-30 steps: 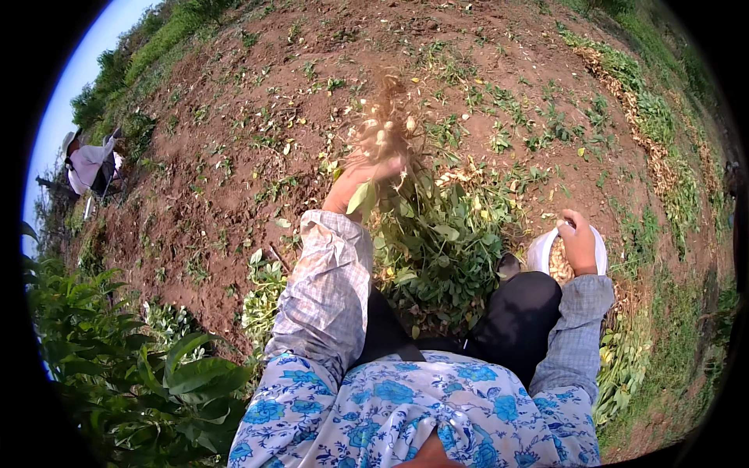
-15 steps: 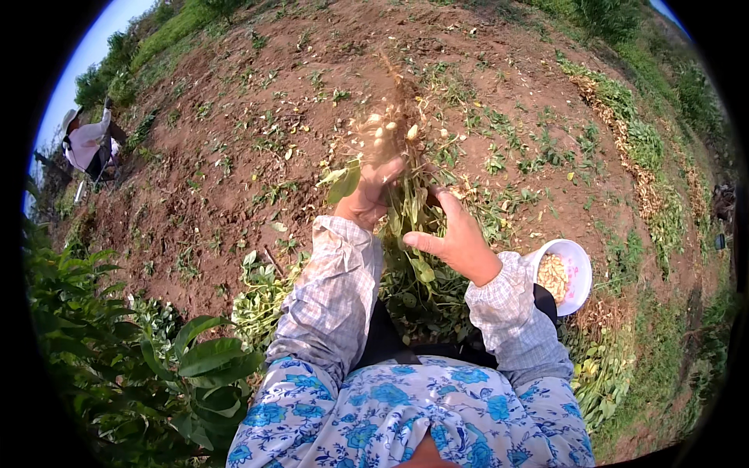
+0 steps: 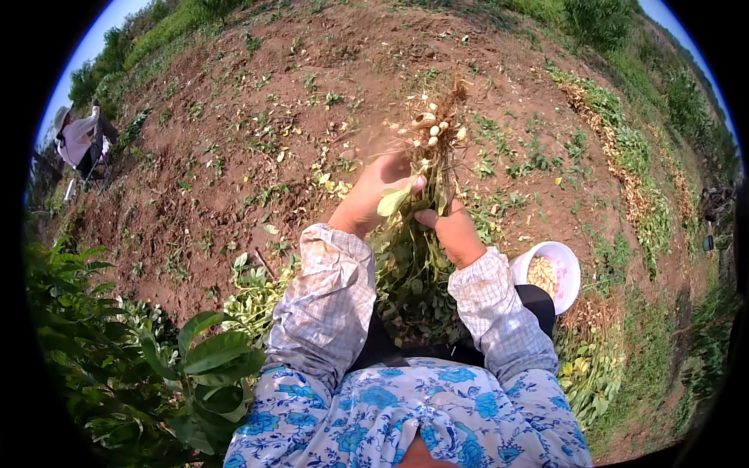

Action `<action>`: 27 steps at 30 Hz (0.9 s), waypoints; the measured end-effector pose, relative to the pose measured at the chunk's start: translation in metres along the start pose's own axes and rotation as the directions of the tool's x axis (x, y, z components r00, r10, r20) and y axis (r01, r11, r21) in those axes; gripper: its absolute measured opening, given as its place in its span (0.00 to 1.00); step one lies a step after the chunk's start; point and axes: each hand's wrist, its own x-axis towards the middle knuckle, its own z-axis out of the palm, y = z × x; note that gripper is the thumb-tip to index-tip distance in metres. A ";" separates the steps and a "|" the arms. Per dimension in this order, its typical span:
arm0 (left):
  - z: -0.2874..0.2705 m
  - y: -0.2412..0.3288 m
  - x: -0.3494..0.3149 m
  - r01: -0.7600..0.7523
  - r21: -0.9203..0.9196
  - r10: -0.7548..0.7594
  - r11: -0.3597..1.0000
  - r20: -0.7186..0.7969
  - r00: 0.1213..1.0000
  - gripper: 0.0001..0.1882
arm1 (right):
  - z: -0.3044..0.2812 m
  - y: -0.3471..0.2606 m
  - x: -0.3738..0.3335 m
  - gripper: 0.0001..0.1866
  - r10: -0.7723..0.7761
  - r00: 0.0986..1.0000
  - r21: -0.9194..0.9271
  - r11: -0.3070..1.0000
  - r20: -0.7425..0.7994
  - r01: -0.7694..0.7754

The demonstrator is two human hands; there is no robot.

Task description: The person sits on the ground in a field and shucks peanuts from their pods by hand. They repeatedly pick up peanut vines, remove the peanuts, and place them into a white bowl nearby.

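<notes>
Upright in front of me is a pulled-up peanut plant (image 3: 429,168), its brown roots and several pale pods (image 3: 434,131) at the top and its leafy stems trailing down between my forearms. My left hand (image 3: 381,193) holds the plant from the left, just below the pods, with its thumb across the stems and a pale green leaf beside it. Lower down, my right hand (image 3: 454,232) is closed on the stems from the right side. Some of its fingers are hidden behind the plant.
At my right stands a white bucket (image 3: 568,269) with loose peanuts (image 3: 541,274) in it. A row of pulled plants (image 3: 624,156) runs along the right. Leafy bushes (image 3: 211,366) crowd the lower left. Another person (image 3: 78,140) sits far left on the brown soil.
The plant has shifted right and its roots tilt rightward. My right hand, spread beside the stems before, has closed on them. My left hand has moved slightly right, its thumb now over the stems.
</notes>
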 end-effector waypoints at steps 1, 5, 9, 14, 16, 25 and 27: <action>-0.002 -0.008 -0.001 -0.037 -0.091 0.033 0.995 -0.054 0.998 0.36 | -0.010 -0.002 -0.001 0.24 0.025 1.000 0.086 0.996 0.002 -0.025; 0.000 0.001 0.000 0.057 -0.162 -0.058 0.985 -0.003 0.998 0.26 | -0.055 0.003 -0.006 0.29 -0.065 0.996 0.212 0.976 0.065 0.050; -0.004 0.001 -0.002 0.010 -0.164 -0.016 0.986 -0.038 0.999 0.21 | -0.073 0.013 0.001 0.30 -0.103 0.973 0.149 0.986 0.208 0.073; 0.001 -0.002 0.001 0.010 -0.166 -0.030 0.986 -0.121 0.992 0.20 | -0.094 0.027 0.002 0.22 0.017 0.977 0.199 0.978 0.211 -0.060; 0.000 -0.003 0.002 0.019 -0.156 -0.047 0.988 -0.175 0.983 0.18 | -0.095 0.026 0.002 0.25 0.033 0.980 0.215 0.974 0.194 -0.076; -0.005 -0.015 0.012 0.063 -0.210 -0.101 0.976 -0.178 0.979 0.16 | -0.115 -0.016 -0.005 0.43 -0.180 0.963 0.145 0.978 0.201 0.153; -0.004 -0.017 0.013 0.080 -0.200 -0.117 0.976 -0.179 0.977 0.15 | -0.118 -0.031 -0.016 0.37 -0.199 0.966 0.180 0.969 0.163 0.169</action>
